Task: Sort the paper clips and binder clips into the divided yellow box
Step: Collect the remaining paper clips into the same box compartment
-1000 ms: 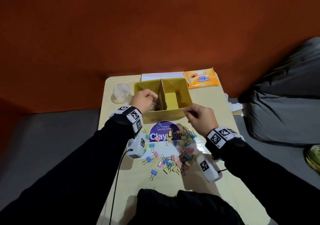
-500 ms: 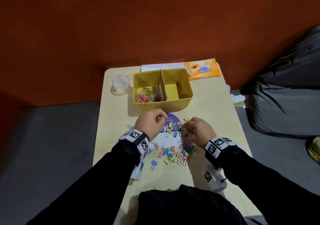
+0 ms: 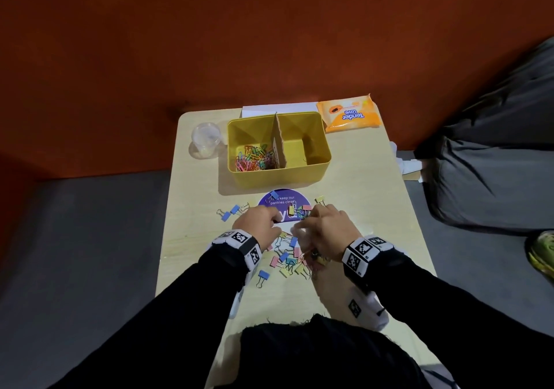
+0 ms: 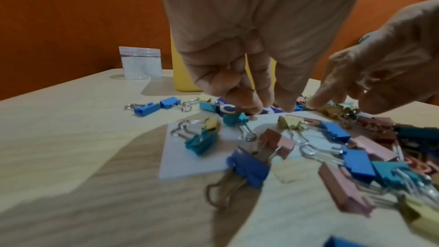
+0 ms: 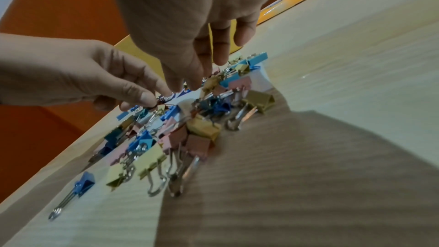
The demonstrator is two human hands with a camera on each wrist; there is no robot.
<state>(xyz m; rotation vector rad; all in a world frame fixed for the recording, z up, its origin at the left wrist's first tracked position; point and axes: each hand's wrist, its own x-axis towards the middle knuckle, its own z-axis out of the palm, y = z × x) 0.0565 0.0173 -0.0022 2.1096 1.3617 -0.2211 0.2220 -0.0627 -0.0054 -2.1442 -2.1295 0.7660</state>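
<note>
The yellow box (image 3: 317, 163) stands at the far middle of the table, split by a cardboard divider (image 3: 279, 144). Coloured paper clips (image 3: 254, 159) fill its left compartment; the right one looks bare. Coloured binder clips (image 3: 287, 258) lie scattered nearer me, some under my hands. My left hand (image 3: 274, 219) is curled over the pile's far edge and pinches a thin wire paper clip (image 5: 164, 105) between thumb and fingertip. My right hand (image 3: 308, 217) reaches down beside it, its fingers (image 5: 221, 57) extended, the tips touching clips (image 4: 332, 109) with nothing seen held.
A clear plastic cup (image 3: 206, 139) stands left of the box. An orange wipes pack (image 3: 349, 115) lies at the back right, white paper (image 3: 278, 109) behind the box. A purple round card (image 3: 284, 201) lies under the clips. Black cloth (image 3: 314, 352) covers the near table edge.
My left hand has come back from over the box's left compartment to the pile. My right hand has dropped from the box's front wall onto the clips.
</note>
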